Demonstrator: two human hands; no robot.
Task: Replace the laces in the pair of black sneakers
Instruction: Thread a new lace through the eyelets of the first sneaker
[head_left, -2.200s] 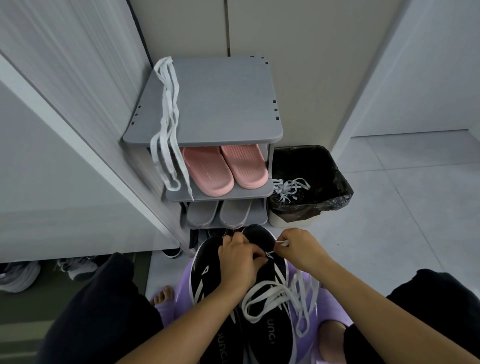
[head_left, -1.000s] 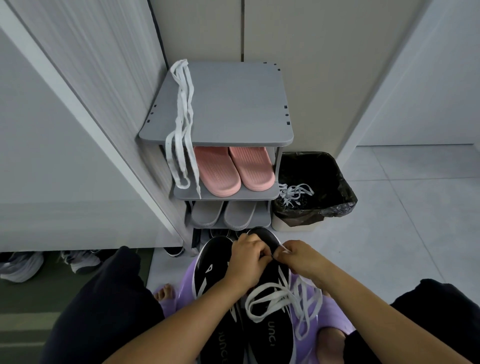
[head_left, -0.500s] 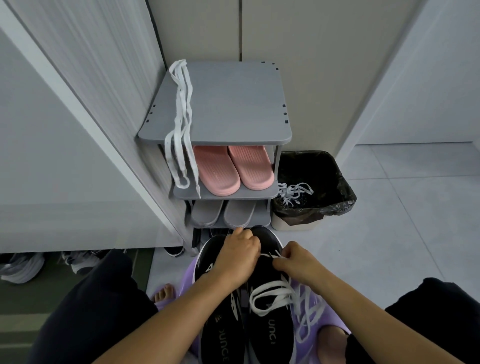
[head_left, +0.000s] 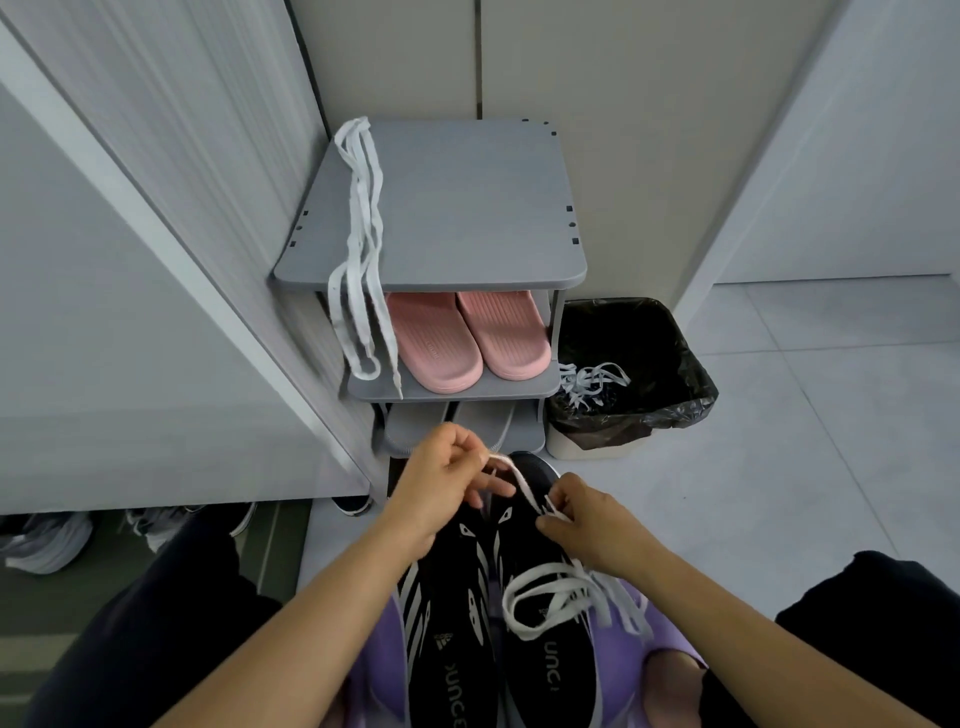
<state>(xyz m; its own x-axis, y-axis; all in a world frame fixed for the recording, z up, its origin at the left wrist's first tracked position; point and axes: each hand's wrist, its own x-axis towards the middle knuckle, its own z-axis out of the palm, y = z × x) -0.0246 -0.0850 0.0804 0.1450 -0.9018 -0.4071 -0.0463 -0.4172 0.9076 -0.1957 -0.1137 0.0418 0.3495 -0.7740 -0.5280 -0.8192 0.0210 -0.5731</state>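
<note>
Black sneakers with white stripes lie side by side, toes pointing away, on a purple surface between a seated person's knees, at the near centre of the scene. The left hand pinches a white lace above the toe of the right-hand sneaker, thumb and curled fingers closed on the strand and two fingers stretched out beneath it. The right hand nips the same lace between thumb and fingertips, close over the front of that shoe. A short span of lace runs between the two hands, and more of it lies in loose loops across the shoe's tongue, nearer the person. Just beyond the sneakers stands a grey shoe rack. Loose white laces hang over the left edge of its top shelf, pink slippers sit on the middle shelf and grey slippers on the one below. To the right of the rack, a bin lined with a black bag holds a tangle of pale laces
</note>
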